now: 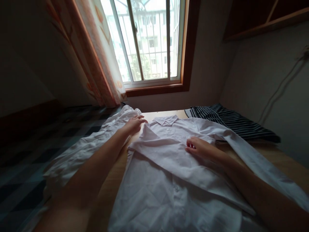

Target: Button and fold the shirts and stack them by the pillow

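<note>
A white collared shirt lies face up on a wooden table, collar toward the window. One sleeve is folded across its chest. My left hand rests at the shirt's left shoulder, fingers stretched out and flat on the cloth. My right hand sits on the folded sleeve near the chest, fingers curled and pressed on the fabric. The other sleeve runs out to the right over the table.
A second white garment lies bunched along the table's left edge. A dark striped garment lies at the back right. A checked bedcover is to the left. A window with a curtain stands behind; a wall is close on the right.
</note>
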A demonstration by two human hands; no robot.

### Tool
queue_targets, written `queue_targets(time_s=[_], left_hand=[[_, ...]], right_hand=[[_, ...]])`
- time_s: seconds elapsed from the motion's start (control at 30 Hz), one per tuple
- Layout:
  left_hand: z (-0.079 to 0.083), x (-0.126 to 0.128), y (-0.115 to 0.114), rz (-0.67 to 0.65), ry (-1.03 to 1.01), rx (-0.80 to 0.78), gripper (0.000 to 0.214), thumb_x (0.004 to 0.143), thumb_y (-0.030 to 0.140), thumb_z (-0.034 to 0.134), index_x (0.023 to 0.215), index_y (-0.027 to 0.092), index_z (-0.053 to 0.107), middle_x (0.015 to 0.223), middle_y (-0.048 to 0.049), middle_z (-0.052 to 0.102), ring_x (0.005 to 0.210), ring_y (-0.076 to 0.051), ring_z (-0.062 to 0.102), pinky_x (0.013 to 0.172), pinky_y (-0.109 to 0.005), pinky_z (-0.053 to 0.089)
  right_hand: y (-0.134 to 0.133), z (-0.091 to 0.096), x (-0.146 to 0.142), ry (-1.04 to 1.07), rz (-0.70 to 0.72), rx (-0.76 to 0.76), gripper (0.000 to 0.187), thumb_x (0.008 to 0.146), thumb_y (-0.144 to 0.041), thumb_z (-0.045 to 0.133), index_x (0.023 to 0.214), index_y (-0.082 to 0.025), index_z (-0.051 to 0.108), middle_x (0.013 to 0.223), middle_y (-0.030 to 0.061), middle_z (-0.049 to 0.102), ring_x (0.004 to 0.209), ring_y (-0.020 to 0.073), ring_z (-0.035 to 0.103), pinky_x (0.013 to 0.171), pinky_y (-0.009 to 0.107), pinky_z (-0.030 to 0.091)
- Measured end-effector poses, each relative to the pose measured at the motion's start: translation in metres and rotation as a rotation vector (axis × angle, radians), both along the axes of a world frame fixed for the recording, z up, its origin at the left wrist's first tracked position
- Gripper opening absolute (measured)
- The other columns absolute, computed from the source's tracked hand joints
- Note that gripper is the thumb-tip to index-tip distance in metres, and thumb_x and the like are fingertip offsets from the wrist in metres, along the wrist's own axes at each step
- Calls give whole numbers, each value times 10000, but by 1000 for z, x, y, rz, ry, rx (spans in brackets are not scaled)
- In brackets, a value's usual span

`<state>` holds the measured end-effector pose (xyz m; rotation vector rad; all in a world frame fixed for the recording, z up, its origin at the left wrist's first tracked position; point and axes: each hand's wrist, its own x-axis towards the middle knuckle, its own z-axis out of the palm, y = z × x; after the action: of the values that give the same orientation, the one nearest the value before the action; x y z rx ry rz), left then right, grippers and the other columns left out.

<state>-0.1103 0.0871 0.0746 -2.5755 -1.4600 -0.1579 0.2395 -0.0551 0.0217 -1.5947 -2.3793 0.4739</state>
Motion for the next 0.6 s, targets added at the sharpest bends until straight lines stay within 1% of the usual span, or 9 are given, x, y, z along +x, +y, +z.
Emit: queue_targets(time_s=[0.07, 0.13, 0.17, 0.27, 0.33, 0.4, 0.47, 0.53, 0.6], left_hand=[[-1, 4, 16, 9, 60, -50, 384, 796, 130, 571, 1115, 257, 742, 1441, -74, 535, 1343, -264, 453, 1142, -429, 326], [-2, 6, 28, 10, 127, -52, 269, 811, 204, 610, 1029, 241, 763, 1396, -82, 572, 1301, -267, 480, 1120, -419, 335], [-1, 5, 33, 13, 157, -34, 237, 826, 222, 605, 999, 227, 766, 1350, -94, 603, 1268, -268, 500, 1103, -415, 343], [5, 1, 45, 29, 203, 41, 233, 865, 204, 546, 956, 176, 759, 1208, -144, 664, 1186, -275, 531, 1063, -424, 347], [12, -5, 52, 44, 221, 76, 229, 859, 182, 536, 939, 152, 748, 1185, -169, 664, 1183, -288, 523, 1061, -449, 330], [17, -9, 57, 65, 242, 110, 222, 851, 176, 539, 942, 134, 736, 1208, -182, 651, 1214, -308, 505, 1077, -485, 296], [18, -10, 61, 89, 246, 138, 240, 857, 162, 525, 986, 116, 722, 1255, -187, 628, 1278, -323, 467, 1116, -524, 228], [13, -7, 64, 117, 233, 160, 277, 857, 122, 507, 1057, 98, 698, 1305, -181, 604, 1339, -327, 423, 1148, -554, 149], [2, 0, 66, 142, 221, 168, 312, 839, 78, 502, 1097, 80, 676, 1327, -179, 595, 1370, -331, 397, 1158, -583, 98]], right_hand=[[-1, 2, 1, -8, 24, 21, 166, 907, -288, 574, 822, -163, 643, 891, 71, 665, 751, 161, 567, 671, 268, 397], [0, 2, 3, 8, 29, -8, 160, 900, -298, 578, 836, -166, 640, 877, 63, 663, 742, 160, 567, 657, 265, 398], [1, 1, 4, 20, 30, -38, 157, 889, -311, 591, 848, -169, 642, 873, 59, 665, 736, 159, 570, 644, 261, 397], [6, -1, 11, 30, 69, -136, 169, 833, -351, 646, 844, -182, 650, 847, 40, 672, 709, 158, 571, 604, 250, 386], [10, -2, 15, 8, 107, -184, 163, 810, -351, 656, 780, -191, 645, 779, 21, 659, 680, 153, 556, 579, 245, 364], [12, -3, 19, -11, 134, -224, 186, 809, -353, 642, 715, -194, 629, 709, 7, 632, 642, 144, 532, 556, 243, 339], [13, -3, 20, -17, 152, -242, 211, 809, -360, 635, 682, -191, 621, 679, 4, 613, 629, 138, 518, 550, 243, 328], [13, -3, 20, -10, 157, -253, 221, 802, -370, 644, 678, -188, 626, 672, 4, 608, 631, 137, 514, 549, 242, 325], [11, -2, 19, -5, 145, -259, 246, 802, -394, 646, 675, -184, 626, 664, 4, 604, 626, 137, 507, 543, 243, 317]])
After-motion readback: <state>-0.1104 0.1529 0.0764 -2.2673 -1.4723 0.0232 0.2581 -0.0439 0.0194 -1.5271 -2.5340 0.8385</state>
